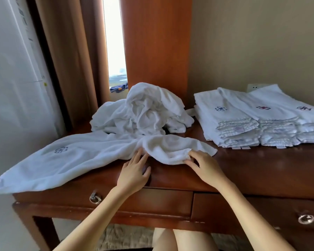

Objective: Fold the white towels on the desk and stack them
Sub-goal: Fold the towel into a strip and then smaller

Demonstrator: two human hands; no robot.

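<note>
Along the desk [252, 171] edge, the flat left hand [133, 172] touches the towel [80, 160]; the right hand [204, 166] pinches its hem.

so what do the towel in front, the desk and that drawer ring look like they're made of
Spread towel: likely white cotton terry, with a soft matte nap, limp folds and a stitched blue emblem.
Desk: reddish-brown wood or veneer under a glossy varnish that catches the light; pale chips show along the lower edge.
Ring pull: probably metal, silvery with bright glints.
</note>
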